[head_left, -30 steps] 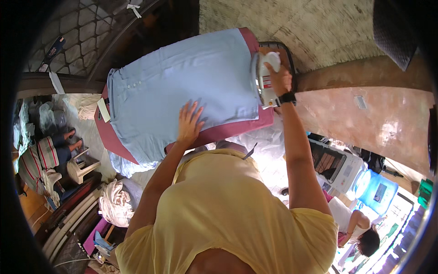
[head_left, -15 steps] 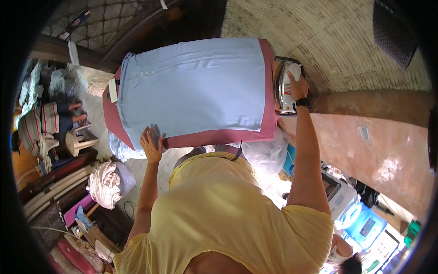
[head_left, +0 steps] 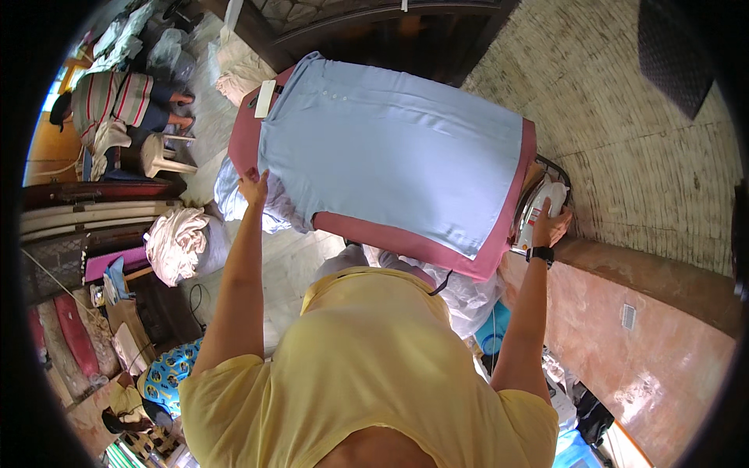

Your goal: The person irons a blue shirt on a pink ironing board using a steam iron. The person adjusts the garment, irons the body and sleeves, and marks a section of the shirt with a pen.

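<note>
A light-blue shirt [head_left: 398, 148] with a few small buttons lies spread over a maroon ironing board [head_left: 374, 234]. My left hand [head_left: 253, 187] is closed at the shirt's near left edge, fingertips pinching the fabric. At the board's right end, a white and silver iron [head_left: 537, 209] sits on the metal-framed iron rest [head_left: 563, 173]. My right hand [head_left: 551, 227] is wrapped around the iron's handle, and a dark watch circles that wrist. Part of the iron is hidden by the hand.
A textured wall [head_left: 593, 101] and ledge [head_left: 655, 288] border the right side. Bundled pale cloth [head_left: 183, 246] stands left, near a plastic stool [head_left: 160, 156] and a person in striped clothing [head_left: 117, 97]. Another person [head_left: 164, 382] is at lower left. Clear plastic [head_left: 468, 304] hangs below the board.
My view has turned, so the board now slants down to the right. My left hand has gone from resting open on the shirt to pinching its edge. The right hand remains on the iron.
</note>
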### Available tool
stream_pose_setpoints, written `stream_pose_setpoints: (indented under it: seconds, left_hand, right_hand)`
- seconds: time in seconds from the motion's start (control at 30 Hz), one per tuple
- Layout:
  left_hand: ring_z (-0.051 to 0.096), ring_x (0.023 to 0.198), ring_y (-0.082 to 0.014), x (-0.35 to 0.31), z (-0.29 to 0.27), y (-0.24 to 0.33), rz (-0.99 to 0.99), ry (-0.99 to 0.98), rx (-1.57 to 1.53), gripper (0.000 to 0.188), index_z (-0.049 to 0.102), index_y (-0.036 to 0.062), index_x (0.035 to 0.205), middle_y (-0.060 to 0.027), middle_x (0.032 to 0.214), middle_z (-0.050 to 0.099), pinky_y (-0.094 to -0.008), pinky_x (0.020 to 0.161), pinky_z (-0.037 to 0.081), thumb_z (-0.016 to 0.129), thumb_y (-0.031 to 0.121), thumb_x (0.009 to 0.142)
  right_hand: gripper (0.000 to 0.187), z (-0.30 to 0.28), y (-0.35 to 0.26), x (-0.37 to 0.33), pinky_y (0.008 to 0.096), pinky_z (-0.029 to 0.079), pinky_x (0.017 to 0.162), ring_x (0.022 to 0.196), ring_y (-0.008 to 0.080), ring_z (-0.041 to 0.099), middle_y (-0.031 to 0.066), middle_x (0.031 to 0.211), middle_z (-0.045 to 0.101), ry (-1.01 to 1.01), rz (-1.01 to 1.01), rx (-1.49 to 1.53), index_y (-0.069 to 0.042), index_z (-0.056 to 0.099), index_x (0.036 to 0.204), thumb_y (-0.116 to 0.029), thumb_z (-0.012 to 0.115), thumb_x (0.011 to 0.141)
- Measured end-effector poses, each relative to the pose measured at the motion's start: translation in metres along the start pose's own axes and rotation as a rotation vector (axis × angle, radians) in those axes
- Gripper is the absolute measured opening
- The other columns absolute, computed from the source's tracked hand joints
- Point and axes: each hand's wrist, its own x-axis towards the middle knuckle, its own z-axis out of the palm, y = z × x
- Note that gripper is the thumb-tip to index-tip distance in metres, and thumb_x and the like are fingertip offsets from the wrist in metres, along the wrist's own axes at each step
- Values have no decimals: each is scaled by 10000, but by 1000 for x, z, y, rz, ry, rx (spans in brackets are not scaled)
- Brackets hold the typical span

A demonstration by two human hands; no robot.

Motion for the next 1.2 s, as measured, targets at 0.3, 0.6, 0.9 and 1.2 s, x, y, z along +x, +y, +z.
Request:
stream_pose_setpoints:
  seconds: [0.3, 0.6, 0.9, 1.2]
  left_hand:
    - [544, 776, -254, -2, -5, 31, -28, -152, -401, 387, 561, -22, 960, -126, 805, 591, -386, 756, 431, 710, 318, 850]
    - [463, 716, -117, -23, -23, 29, 168, -178, -614, 265, 550, -9, 967, -18, 756, 544, -287, 662, 411, 605, 250, 964]
    - [355, 621, -24, -26, -36, 79, -62, -262, -955, 200, 509, 101, 865, 76, 712, 440, -206, 542, 295, 599, 241, 976]
    - [401, 686, -33, -79, -129, 85, -70, -157, -973, 146, 554, 44, 1013, 45, 794, 512, -211, 601, 335, 554, 189, 994]
  right_hand:
    - [390, -13, 19, -10, 470, 392, 868, 976, 351, 504, 149, 943, 578, 133, -269, -162, -44, 582, 1071, -317, 722, 829]
    - [615, 18, -44, -179, 511, 494, 811, 870, 458, 618, 238, 901, 658, -266, 10, -251, 56, 520, 1159, -419, 706, 816]
    - [309, 13, 14, -158, 358, 540, 672, 763, 222, 644, 110, 795, 649, -564, 461, 159, 12, 617, 873, -261, 726, 781]
    - [205, -112, -33, -151, 285, 539, 578, 710, 119, 581, 40, 861, 616, -639, 690, 806, -14, 585, 1007, -98, 705, 863]
